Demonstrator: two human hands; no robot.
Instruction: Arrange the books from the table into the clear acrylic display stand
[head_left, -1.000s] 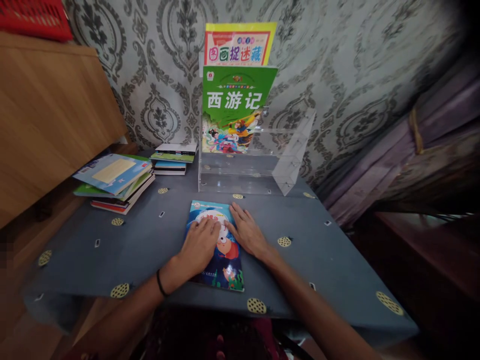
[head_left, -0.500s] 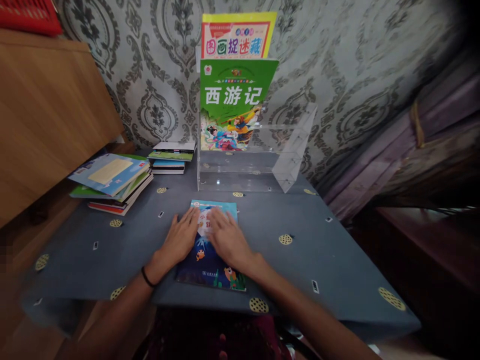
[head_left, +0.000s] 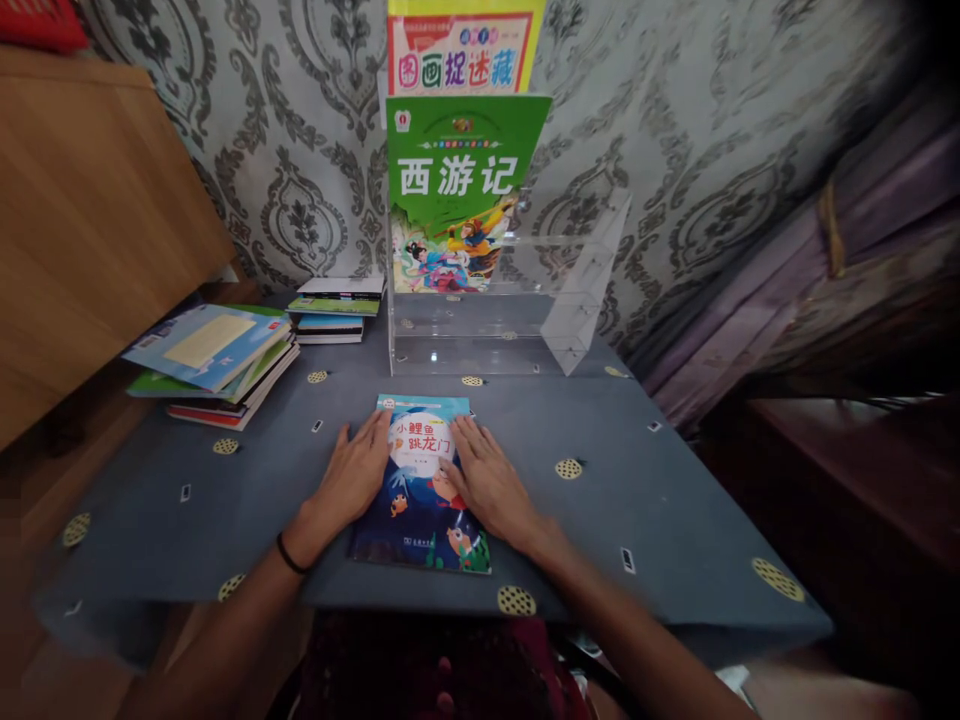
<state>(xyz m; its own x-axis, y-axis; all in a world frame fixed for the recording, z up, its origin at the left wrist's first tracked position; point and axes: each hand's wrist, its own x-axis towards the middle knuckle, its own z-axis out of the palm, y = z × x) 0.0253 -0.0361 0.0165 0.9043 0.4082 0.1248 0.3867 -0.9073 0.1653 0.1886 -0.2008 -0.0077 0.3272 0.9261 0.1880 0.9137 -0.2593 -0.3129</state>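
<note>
A blue picture book [head_left: 420, 500] with fish and Chinese lettering on its cover lies flat in front of me on the table. My left hand [head_left: 352, 470] rests at the book's left edge, fingers stretched out. On the right edge lies my right hand [head_left: 491, 480], flat and open, its thumb over a printed fish. Beyond the book stands a clear acrylic book rack [head_left: 577, 320]. In the rack's left part a green book [head_left: 465, 180] leans upright, with a yellow and pink book [head_left: 461, 55] behind and above it.
A loose stack of books [head_left: 214, 350] sits at the left of the table, and a smaller stack [head_left: 337, 310] stands behind it by the wall. The grey-blue tablecloth [head_left: 622, 480] has a pineapple print. A wooden cabinet [head_left: 97, 200] stands at the left, a curtain [head_left: 772, 270] hangs at the right.
My right hand has slid right, from the middle of the blue book's cover to its right edge, uncovering the title. My left hand stays at the left edge. The view has shifted slightly.
</note>
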